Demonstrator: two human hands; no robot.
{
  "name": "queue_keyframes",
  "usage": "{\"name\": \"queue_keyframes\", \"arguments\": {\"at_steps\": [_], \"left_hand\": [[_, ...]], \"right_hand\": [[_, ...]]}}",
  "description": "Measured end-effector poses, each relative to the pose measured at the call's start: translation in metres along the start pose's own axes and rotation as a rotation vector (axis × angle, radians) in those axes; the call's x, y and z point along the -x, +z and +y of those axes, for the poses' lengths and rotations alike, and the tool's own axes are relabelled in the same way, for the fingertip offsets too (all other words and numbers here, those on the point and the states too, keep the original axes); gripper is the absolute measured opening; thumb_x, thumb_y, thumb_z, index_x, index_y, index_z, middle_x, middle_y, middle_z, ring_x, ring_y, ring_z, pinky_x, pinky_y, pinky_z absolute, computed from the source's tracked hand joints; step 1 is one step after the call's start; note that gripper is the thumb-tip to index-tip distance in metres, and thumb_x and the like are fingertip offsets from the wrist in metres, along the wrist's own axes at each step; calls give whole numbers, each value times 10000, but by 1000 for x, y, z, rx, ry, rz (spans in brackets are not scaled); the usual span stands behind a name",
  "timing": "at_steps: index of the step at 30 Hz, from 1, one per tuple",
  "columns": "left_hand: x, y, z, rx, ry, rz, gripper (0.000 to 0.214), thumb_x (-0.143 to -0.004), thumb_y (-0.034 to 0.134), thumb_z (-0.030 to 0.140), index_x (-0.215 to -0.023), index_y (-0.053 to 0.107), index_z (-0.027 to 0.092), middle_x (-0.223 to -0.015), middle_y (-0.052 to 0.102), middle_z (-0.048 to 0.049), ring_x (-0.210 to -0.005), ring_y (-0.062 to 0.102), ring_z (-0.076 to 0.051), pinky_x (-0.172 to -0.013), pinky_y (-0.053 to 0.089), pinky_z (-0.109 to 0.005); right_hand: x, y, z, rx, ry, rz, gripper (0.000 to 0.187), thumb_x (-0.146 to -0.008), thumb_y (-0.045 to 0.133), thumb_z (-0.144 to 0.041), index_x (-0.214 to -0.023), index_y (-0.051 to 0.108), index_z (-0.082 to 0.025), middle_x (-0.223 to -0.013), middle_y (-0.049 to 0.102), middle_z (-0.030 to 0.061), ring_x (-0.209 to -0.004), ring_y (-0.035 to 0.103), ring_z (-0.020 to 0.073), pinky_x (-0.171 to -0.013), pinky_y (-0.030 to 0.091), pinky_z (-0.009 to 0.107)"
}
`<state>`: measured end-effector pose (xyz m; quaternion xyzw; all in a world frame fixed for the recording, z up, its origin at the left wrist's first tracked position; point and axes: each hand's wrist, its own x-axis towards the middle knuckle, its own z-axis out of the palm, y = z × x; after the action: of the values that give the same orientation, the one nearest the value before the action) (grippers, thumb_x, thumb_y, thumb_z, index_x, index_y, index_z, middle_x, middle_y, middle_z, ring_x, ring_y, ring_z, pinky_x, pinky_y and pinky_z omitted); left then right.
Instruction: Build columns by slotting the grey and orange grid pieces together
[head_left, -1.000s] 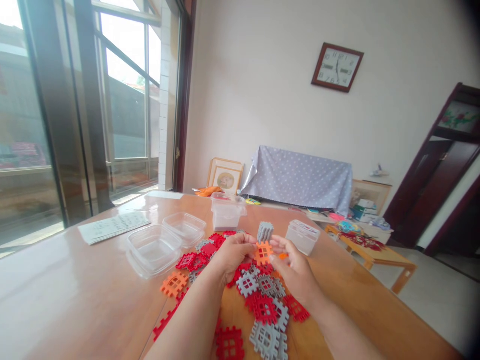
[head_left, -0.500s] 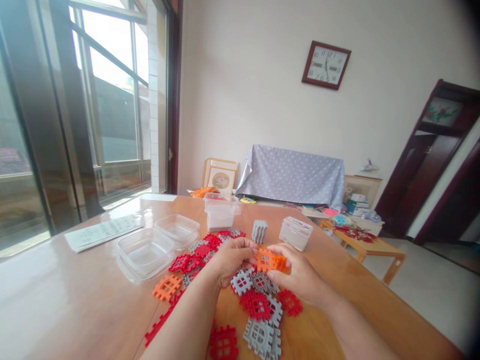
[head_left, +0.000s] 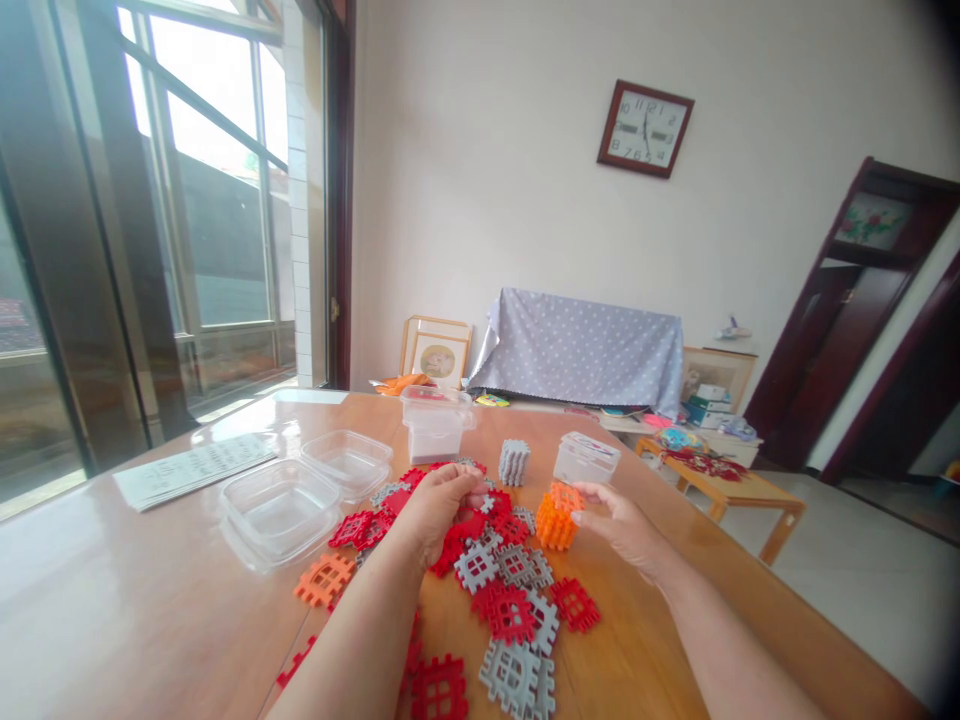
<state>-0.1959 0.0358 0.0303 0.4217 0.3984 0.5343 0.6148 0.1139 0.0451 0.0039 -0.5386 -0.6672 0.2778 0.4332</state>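
Observation:
A heap of red, grey and orange waffle-shaped plastic tiles [head_left: 502,590] lies on the wooden table [head_left: 135,600]. My right hand [head_left: 624,524] has its fingers curled round a small stack of orange tiles [head_left: 557,517], which stands on edge on the table. My left hand [head_left: 439,505] rests on the red tiles at the heap's far side, fingers bent down onto them; I cannot make out what they pinch. A stack of grey tiles [head_left: 514,461] stands just beyond.
Two clear shallow tubs [head_left: 281,505] sit to the left, with a printed sheet [head_left: 191,467] beyond them. A lidded white tub [head_left: 435,423] and a smaller lidded box [head_left: 586,458] stand farther back. A single orange tile [head_left: 324,579] lies at the left.
Both hands held the orange tiles together over the heap. Now my right hand has carried the orange stack to the right and set it on the table; my left hand has dropped onto the red tiles.

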Motion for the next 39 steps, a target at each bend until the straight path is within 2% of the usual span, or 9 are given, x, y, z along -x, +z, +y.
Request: {"name": "queue_keyframes", "arguments": {"at_steps": [4,8,13,18,20,25,28,31,39], "left_hand": [[1,-1,3,-17,-1,12,357,-727,805,418,-924,642,168,-871,719,-50,-687,628,-109,-605,416,-209],[1,-2,3,-2,19,43,350,-733,797,405,-938,637,170,-885,716,-54,-699,634,-112,-612,422,-211],[-2,-11,12,109,97,212,332,-757,767,380,-974,634,166,-935,705,-59,-680,625,-98,-604,433,-212],[-2,-39,35,392,254,588,268,-811,694,355,-1000,595,193,-991,675,-34,-725,643,-93,-612,443,-207],[0,-47,41,484,275,678,238,-833,660,351,-1002,578,206,-1012,663,-24,-777,654,-99,-635,449,-209],[10,-57,51,566,245,734,212,-893,571,421,-971,543,226,-1067,628,-34,-959,669,-148,-700,468,-235],[21,-71,61,636,306,848,232,-920,501,465,-1006,512,249,-1150,594,-30,-1088,649,-161,-801,489,-258],[34,-88,71,730,408,949,280,-926,425,527,-1007,481,265,-1240,551,-23,-1198,603,-158,-898,490,-279],[65,-105,91,891,458,920,456,-892,315,645,-1122,460,279,-1430,439,-93,-1391,461,-200,-1068,480,-337]], "right_hand": [[1,2,3,10,11,-37,545,-776,753,-428,-1277,678,-225,-1350,648,105,-1277,566,304,-1120,380,515],[0,1,2,-12,0,52,623,-779,751,-471,-1335,634,-217,-1306,672,117,-1248,585,306,-1098,406,512],[2,20,-25,66,-196,110,412,-850,677,-462,-1174,703,-210,-1183,712,99,-1144,627,283,-1035,457,459],[15,77,-74,160,-384,-87,219,-885,643,-351,-1061,738,-263,-1022,712,47,-1016,642,240,-929,496,384],[21,105,-92,178,-418,-202,187,-883,646,-312,-1035,747,-269,-966,701,36,-963,644,224,-894,500,361],[24,172,-123,279,-553,-446,207,-909,626,-241,-1048,766,-302,-968,705,28,-978,632,213,-895,487,340],[16,202,-134,351,-627,-524,234,-902,627,-223,-1072,768,-300,-996,708,39,-1007,620,223,-898,482,335],[7,225,-142,396,-654,-553,258,-910,587,-196,-1060,770,-299,-995,720,29,-992,613,212,-877,477,314],[9,267,-161,569,-772,-511,158,-874,608,-343,-846,744,-269,-882,745,26,-933,584,261,-785,474,343]]}}
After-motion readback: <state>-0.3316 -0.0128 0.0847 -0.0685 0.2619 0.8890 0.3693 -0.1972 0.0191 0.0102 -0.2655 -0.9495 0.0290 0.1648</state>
